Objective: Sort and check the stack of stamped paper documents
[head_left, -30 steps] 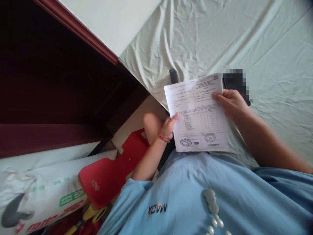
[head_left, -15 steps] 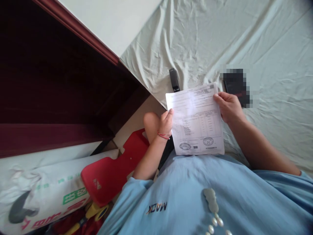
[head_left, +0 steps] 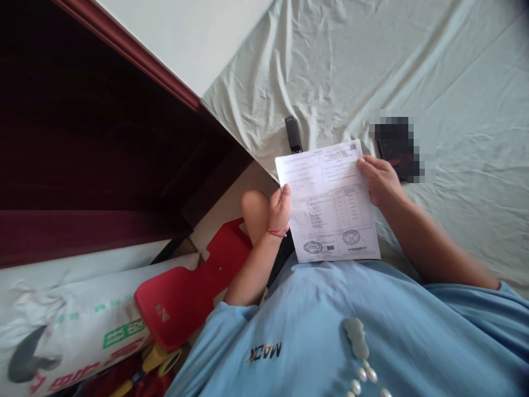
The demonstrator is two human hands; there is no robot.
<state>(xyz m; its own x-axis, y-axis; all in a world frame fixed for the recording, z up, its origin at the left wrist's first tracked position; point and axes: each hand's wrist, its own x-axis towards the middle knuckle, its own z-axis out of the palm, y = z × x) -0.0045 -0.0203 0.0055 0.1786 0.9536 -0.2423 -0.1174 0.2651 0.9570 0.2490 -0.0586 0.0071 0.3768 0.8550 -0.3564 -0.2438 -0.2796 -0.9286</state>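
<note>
A printed paper document [head_left: 330,204] with a table and two round stamps faces up in front of my chest. On its left edge my left hand [head_left: 280,209] is closed, thumb on top; a red string bracelet circles that wrist. My right hand [head_left: 380,179] pinches the upper right edge, its other fingers hidden behind or curled beneath. Just beyond the sheet's top edge lies a small black device [head_left: 293,134] on the pale bedsheet [head_left: 339,66]. A dark, pixelated flat object [head_left: 399,149] rests beside my right hand.
A red plastic seat or stool [head_left: 182,298] stands at lower left, next to a white printed sack [head_left: 82,325]. Yellow-handled scissors or a similar tool [head_left: 159,361] lie below it. A dark red wooden furniture piece [head_left: 82,138] fills the left side.
The document's top has shifted slightly left, and my right hand has moved a little left with it. Both hands keep their hold.
</note>
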